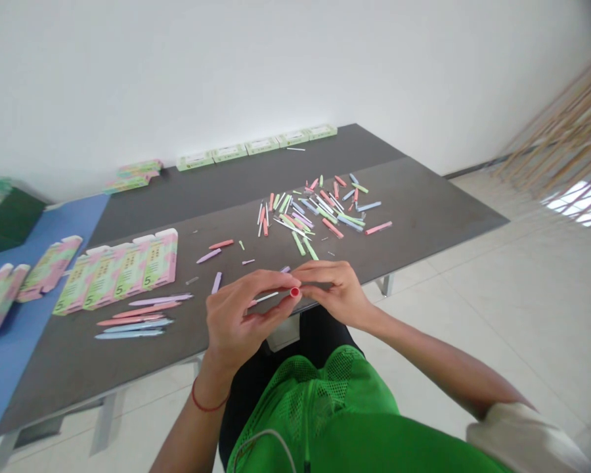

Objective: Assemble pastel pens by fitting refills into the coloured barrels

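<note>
hands: left hand [236, 318], a red string bracelet [207, 402] at its wrist, clenched in a firm pinch, fingers closed on a slim white plastic pen tube [266, 297]. right hand [335, 292] curled opposite, its fingertips [306, 279] at the tube's round red end [294, 292]; whether they gripped or only touched that end could not be told. step in hand: two-handed work at the red end of the tube, held just over the near edge of a dark grey rectangular tabletop [423, 220].

relative to that tabletop:
- centre: loose heap of pink, mint-green, lilac and white pen parts [315, 213], ahead of the hands.
- near edge, left of the hands: row of long pastel pens [138, 318].
- left part: row of pink-and-green printed cardboard boxes [118, 272], marked 5.
- far edge: line of pale green boxes [256, 146].
- beyond the left end: blue-topped surface [39, 263].
- below the near edge: green mesh vest [315, 394], worn by the person.
</note>
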The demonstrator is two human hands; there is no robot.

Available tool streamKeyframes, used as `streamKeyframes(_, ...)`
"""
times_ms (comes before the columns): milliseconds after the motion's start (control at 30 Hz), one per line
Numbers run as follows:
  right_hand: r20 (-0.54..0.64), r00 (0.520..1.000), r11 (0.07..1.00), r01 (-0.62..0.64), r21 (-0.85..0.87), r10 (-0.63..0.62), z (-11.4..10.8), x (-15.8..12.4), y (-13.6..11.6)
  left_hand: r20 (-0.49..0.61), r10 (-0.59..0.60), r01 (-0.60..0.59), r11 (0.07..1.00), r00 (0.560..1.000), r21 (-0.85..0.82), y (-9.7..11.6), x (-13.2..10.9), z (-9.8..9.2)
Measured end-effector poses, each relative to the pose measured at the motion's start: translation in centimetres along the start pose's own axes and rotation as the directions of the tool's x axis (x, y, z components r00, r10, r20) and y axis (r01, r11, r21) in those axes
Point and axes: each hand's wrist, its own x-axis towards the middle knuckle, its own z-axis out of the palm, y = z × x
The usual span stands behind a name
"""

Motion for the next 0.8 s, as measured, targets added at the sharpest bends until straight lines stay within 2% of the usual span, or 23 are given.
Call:
streamKeyframes(400,-0.006,1.000,1.000,0.011,0.002,-0.011,0.2,0.1,-0.8,-0.008,0.019,-0.019,0.999,1.000,-0.039,0.3,-0.2,-0.3)
streamKeyframes(500,-0.029,0.993,0.984,-0.109,0.143,0.114,0.4,0.0,-0.3,-0.027,0.036,-0.036,0.999,0.999,-0.022,0.2,-0.1,-0.3)
streamKeyframes(633,-0.012,0.937,0.845,-0.310,0.435,0.349,0.8,-0.3,1.0,-0.041,0.069,-0.070,0.997,0.997,-0.043,0.0,-0.1,-0.2)
streamKeyframes(800,-0.002,0.882,0.724,-0.385,0.572,0.471,1.1,-0.5,1.6,-0.041,0.085,-0.087,0.994,0.996,-0.059,-0.2,-0.1,0.3)
